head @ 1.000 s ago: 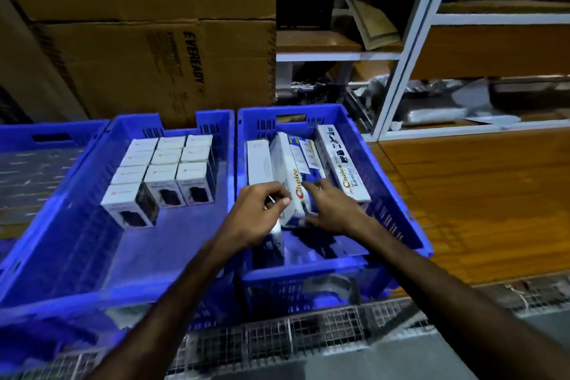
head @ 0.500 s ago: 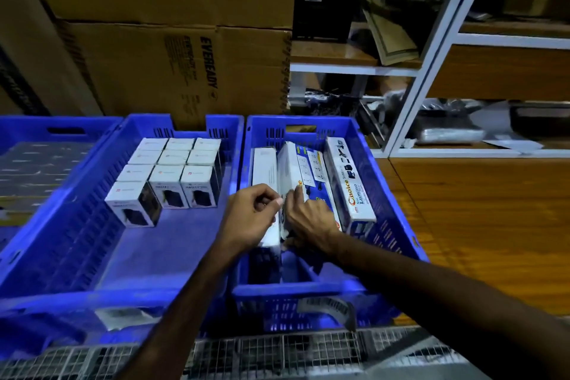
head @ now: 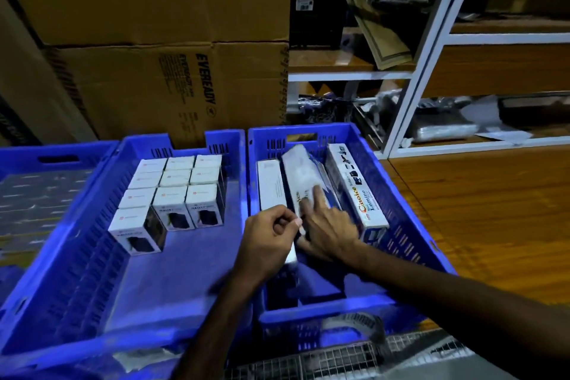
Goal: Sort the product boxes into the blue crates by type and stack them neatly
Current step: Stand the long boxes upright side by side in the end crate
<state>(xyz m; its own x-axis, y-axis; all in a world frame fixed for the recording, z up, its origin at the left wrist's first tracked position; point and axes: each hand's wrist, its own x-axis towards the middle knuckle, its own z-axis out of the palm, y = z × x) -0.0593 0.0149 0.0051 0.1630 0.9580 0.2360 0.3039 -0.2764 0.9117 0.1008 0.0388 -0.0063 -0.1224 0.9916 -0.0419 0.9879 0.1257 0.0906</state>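
Observation:
The right blue crate (head: 410, 225) holds three long boxes lying side by side. My left hand (head: 271, 241) is curled over the near end of the plain white long box (head: 270, 187) at the crate's left. My right hand (head: 328, 227) grips the near end of the middle long box (head: 300, 176), which is tilted and blurred, with fingers stretched along its top. A long box printed "Choice" (head: 354, 191) lies against the right wall. The middle blue crate (head: 172, 284) has several small white boxes (head: 172, 200) standing in neat rows at its far end.
A third blue crate (head: 61, 159) at the left holds flat grey packs. Large brown cartons (head: 172, 83) stand behind the crates. A white-framed shelf rack (head: 413, 77) and a wooden surface (head: 481, 213) lie to the right. Wire mesh (head: 339, 361) runs along the near edge.
The middle long box has turned under my right hand, its printed face now blurred and rolled over. Both hands stay at the boxes' near ends. The view has moved closer.

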